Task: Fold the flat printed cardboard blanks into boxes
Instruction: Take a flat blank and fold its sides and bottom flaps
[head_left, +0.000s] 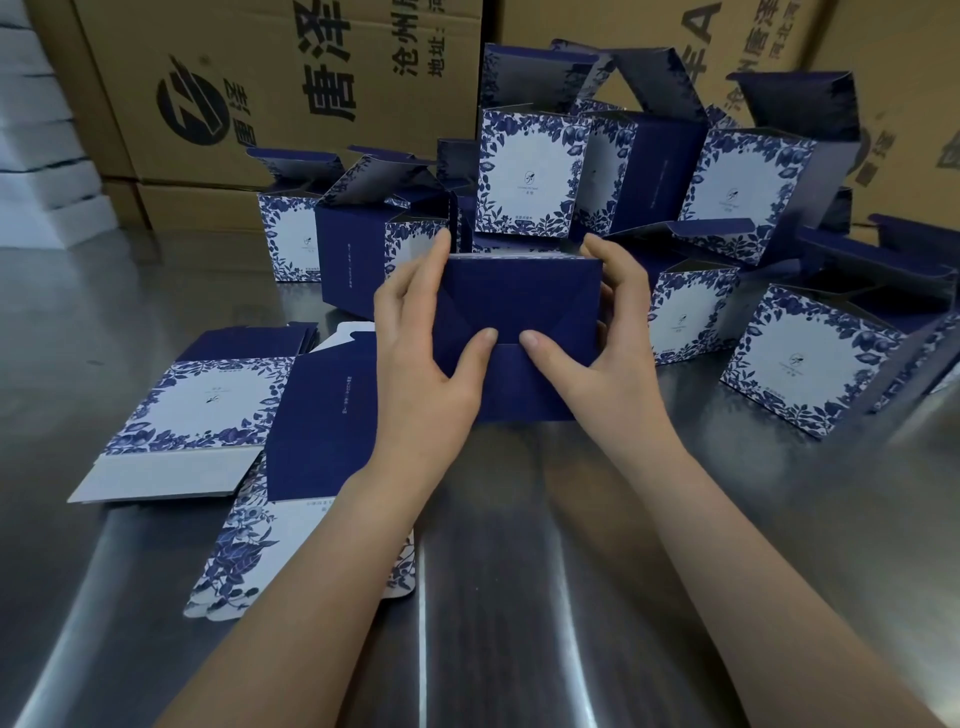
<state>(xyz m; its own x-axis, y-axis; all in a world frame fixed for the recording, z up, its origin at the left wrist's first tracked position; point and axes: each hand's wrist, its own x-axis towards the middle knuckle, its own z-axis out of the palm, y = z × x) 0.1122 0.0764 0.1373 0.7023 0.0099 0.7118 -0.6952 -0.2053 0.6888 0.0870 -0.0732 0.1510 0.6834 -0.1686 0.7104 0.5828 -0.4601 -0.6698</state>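
- Two bare hands hold one dark blue box (519, 306) upright at the middle of the steel tabletop (519, 571), its folded blue end flaps turned toward the camera.
- Left hand (415, 353) wraps the box's left side: its fingers (441, 249) reach up over the top left corner and its thumb presses the flap seam at the centre.
- Right hand (597, 358) mirrors it on the right side, fingers curled over the top right corner, thumb tip pressing the same seam just beside the left thumb. Both sets of fingers are clamped on the box.
- Flat printed blanks (208, 415) lie in a loose, overlapping pile on the tabletop left of the left forearm, showing blue floral borders around white panels and plain dark blue panels.
- Many finished boxes (524, 176) stand and lean in a heap behind and to the right of the hands, most with their top flaps standing open.
- Large brown shipping cartons (291, 78) with black printed characters form a wall behind the heap.
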